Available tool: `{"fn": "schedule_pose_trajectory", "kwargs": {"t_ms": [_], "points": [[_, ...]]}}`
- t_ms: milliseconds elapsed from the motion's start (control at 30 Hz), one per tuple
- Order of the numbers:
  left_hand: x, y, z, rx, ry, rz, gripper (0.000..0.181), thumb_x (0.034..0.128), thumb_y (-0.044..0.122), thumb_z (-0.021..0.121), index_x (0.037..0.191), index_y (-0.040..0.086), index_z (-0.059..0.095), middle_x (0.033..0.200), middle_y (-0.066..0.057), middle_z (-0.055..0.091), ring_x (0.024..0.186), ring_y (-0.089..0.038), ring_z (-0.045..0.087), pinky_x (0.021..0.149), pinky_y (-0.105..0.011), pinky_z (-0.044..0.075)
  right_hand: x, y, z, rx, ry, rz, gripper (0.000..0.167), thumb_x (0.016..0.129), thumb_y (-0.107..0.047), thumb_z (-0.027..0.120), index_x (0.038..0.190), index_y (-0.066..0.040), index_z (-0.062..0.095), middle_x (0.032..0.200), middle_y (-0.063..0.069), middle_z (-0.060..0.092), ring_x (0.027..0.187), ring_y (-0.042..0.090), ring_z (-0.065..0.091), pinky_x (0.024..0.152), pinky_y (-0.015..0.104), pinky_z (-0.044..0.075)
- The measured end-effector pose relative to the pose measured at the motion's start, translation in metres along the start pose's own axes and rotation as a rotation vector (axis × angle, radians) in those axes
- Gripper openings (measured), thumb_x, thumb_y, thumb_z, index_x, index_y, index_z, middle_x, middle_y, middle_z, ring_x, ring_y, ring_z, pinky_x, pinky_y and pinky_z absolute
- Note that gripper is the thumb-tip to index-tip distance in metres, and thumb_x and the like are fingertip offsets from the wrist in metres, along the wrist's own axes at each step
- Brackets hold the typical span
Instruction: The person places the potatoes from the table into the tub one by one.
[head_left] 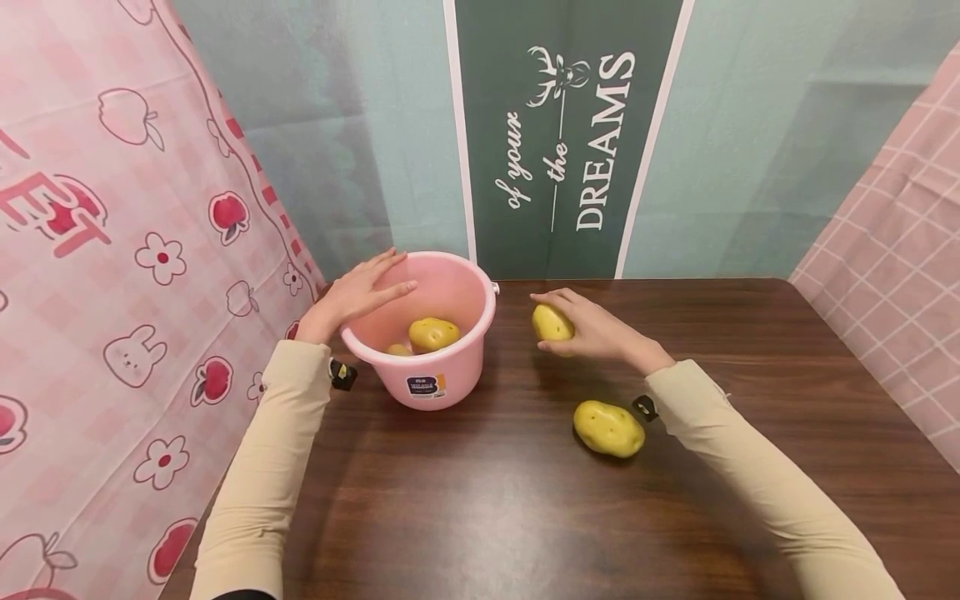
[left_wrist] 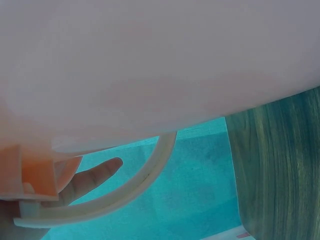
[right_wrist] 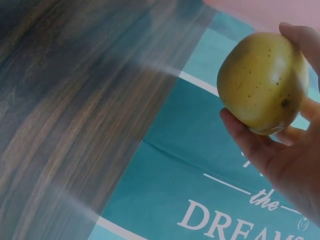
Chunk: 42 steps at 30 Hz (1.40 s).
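My right hand (head_left: 592,327) holds a yellow potato (head_left: 552,322) above the table, to the right of a pink bucket (head_left: 457,375). Seen from the right wrist, thumb and fingers pinch this spotted potato (right_wrist: 262,82) from opposite sides. My left hand (head_left: 360,292) rests at the bucket's left rim, its fingers extended and its thumb over the opening. The left wrist view is mostly filled by the bucket's wall (left_wrist: 150,70), with a straight finger showing near the pale handle (left_wrist: 135,187). Inside the bucket lies a potato (head_left: 435,334), with part of another (head_left: 399,350) beside it.
Another potato (head_left: 609,429) lies on the dark wooden table (head_left: 480,517), near the right forearm. A green cloth with lettering (head_left: 570,167) hangs behind the table. Pink patterned cloth (head_left: 150,275) stands close on the left, and pink checked cloth (head_left: 892,242) on the right.
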<state>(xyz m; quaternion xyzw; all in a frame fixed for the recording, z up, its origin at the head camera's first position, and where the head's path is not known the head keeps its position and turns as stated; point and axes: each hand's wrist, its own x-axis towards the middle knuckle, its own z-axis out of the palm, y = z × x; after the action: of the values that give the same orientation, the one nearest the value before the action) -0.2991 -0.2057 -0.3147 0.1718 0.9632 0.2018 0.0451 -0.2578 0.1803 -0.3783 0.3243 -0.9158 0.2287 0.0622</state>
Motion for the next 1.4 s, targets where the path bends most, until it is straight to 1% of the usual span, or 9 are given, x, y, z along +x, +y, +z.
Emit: {"fn": "schedule_pose_trajectory", "kwargs": {"t_ms": [267,500,667,900,1000,1167,1400], "points": [[0.001,0.000,0.000,-0.001,-0.003,0.000,0.077,0.0814,0.073,0.040,0.147,0.039,0.019,0.156,0.007,0.009,0.142,-0.036,0.009,0.103,-0.071,0.008,0.004,-0.003,-0.003,-0.003,0.061,0.002,0.076,0.077,-0.046,0.071,0.140,-0.019,0.040,0.128,0.006,0.046,0.106,0.019,0.049,0.085,0.038,0.047],[0.000,-0.001,0.001,-0.001,0.003,0.006,0.076,0.0820,0.072,0.040,0.147,0.038,0.020,0.156,0.006,0.010,0.141,-0.038,0.009,0.104,-0.070,0.007,0.007,-0.011,-0.006,0.037,0.093,0.002,0.075,0.076,-0.046,0.071,0.140,-0.023,0.040,0.129,0.003,0.045,0.103,0.017,0.049,0.082,0.035,0.048],[0.000,-0.001,0.001,-0.005,0.004,0.008,0.076,0.0821,0.072,0.040,0.147,0.037,0.021,0.156,0.006,0.009,0.141,-0.037,0.008,0.104,-0.069,0.008,0.010,-0.018,-0.008,0.045,0.116,-0.016,0.075,0.076,-0.045,0.072,0.140,-0.023,0.040,0.130,0.001,0.045,0.105,0.015,0.048,0.083,0.035,0.048],[0.001,-0.001,0.002,0.003,0.013,0.010,0.076,0.0818,0.073,0.039,0.147,0.037,0.021,0.156,0.007,0.010,0.141,-0.037,0.009,0.104,-0.070,0.008,0.014,-0.025,-0.008,0.049,0.144,-0.027,0.075,0.075,-0.046,0.072,0.141,-0.028,0.039,0.130,-0.001,0.044,0.106,0.015,0.048,0.082,0.035,0.049],[0.001,-0.002,0.002,0.010,0.015,0.014,0.076,0.0820,0.073,0.039,0.147,0.037,0.021,0.156,0.007,0.010,0.141,-0.037,0.009,0.103,-0.070,0.009,0.015,-0.027,-0.008,0.051,0.155,-0.026,0.075,0.075,-0.045,0.073,0.140,-0.027,0.040,0.129,-0.001,0.044,0.106,0.014,0.047,0.082,0.034,0.049],[0.001,-0.002,0.002,0.017,0.015,0.017,0.076,0.0822,0.073,0.039,0.147,0.037,0.021,0.156,0.006,0.010,0.141,-0.037,0.010,0.103,-0.070,0.009,0.018,-0.032,-0.010,0.053,0.172,-0.039,0.075,0.075,-0.041,0.075,0.140,-0.027,0.040,0.131,-0.002,0.043,0.109,0.014,0.046,0.083,0.034,0.049],[0.001,-0.001,0.002,0.008,0.011,0.012,0.076,0.0821,0.073,0.039,0.147,0.037,0.021,0.156,0.006,0.010,0.141,-0.037,0.009,0.104,-0.069,0.009,0.021,-0.039,-0.014,0.057,0.205,-0.061,0.076,0.074,-0.043,0.075,0.139,-0.026,0.041,0.132,-0.002,0.044,0.115,0.014,0.045,0.087,0.035,0.048]]}}
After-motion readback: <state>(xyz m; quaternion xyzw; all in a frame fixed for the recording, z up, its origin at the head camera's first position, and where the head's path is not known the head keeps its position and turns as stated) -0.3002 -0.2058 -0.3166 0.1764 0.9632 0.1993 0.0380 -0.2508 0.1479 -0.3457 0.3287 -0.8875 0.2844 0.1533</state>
